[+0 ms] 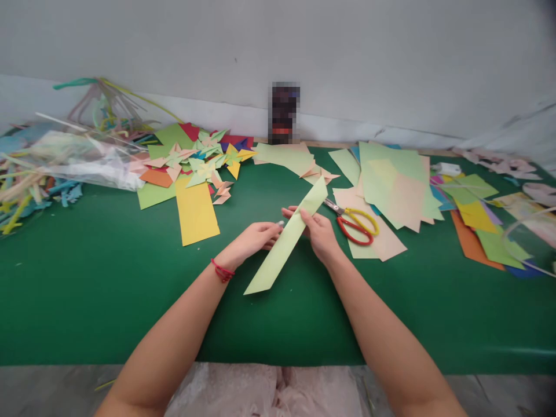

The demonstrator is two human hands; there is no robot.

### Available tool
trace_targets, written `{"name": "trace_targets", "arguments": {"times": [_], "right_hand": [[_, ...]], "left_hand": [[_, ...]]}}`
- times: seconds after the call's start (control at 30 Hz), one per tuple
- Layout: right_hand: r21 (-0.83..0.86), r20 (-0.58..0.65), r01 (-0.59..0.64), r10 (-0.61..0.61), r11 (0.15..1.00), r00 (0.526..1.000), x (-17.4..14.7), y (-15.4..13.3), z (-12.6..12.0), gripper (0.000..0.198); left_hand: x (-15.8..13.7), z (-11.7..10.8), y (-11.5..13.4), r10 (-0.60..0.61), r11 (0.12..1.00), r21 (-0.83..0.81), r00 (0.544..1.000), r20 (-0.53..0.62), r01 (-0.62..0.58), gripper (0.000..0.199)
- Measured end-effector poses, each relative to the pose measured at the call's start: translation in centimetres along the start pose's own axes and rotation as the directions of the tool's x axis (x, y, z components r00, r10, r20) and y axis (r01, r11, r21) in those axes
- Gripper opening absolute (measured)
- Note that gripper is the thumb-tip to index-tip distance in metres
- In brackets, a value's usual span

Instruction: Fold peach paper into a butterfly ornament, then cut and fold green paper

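A pale green folded paper strip is held slanting above the green table, its upper end pointing away to the right. My right hand grips it near the upper end, thumb on the front and fingers partly hidden behind. My left hand closes at its left edge, the thumb by the edge and other fingertips passing behind the paper. A small greyish spot shows at the left thumb tip, too small to name. Scissors with red and yellow handles lie just right of my right hand, partly over pale paper sheets.
Folded paper stars and a yellow sheet lie at the back left. Further left is a heap of coloured strips and clear plastic. Green sheets and coloured papers lie right. A pixelated dark object stands against the wall.
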State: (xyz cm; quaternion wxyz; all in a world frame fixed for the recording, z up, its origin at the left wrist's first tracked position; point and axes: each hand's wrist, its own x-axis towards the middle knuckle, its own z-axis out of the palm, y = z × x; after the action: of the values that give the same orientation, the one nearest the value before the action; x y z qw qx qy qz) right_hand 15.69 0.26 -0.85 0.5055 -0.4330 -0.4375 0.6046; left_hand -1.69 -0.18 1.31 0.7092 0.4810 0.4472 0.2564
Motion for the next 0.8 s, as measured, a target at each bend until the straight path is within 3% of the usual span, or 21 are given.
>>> {"name": "trace_targets", "arguments": {"times": [0.1, 0.23, 0.47, 0.8], "right_hand": [[-0.085, 0.028, 0.0, 0.003, 0.996, 1.0, -0.2, 0.8, 1.0, 0.039], [-0.131, 0.038, -0.01, 0.015, 0.991, 0.999, -0.4, 1.3, 1.8, 0.042], [-0.094, 0.044, -0.015, 0.02, 0.995, 0.999, -0.4, 1.2, 1.7, 0.039], [0.001, 0.077, -0.089, 0.089, 0.996, 0.993, -0.9, 0.6, 2.0, 0.031]], "left_hand": [[0.3, 0.6, -0.4, 0.024, 1.0, 0.012, 0.998, 0.05, -0.025, 0.033], [0.7, 1.1, -1.0, 0.068, 0.997, 0.031, 0.998, 0.012, -0.069, 0.024], [0.9, 1.2, -1.2, 0.042, 0.999, -0.029, 0.999, 0.034, -0.041, 0.043], [0.7, 1.2, -1.1, 0.036, 0.998, -0.054, 0.993, 0.115, -0.03, 0.043]]}}
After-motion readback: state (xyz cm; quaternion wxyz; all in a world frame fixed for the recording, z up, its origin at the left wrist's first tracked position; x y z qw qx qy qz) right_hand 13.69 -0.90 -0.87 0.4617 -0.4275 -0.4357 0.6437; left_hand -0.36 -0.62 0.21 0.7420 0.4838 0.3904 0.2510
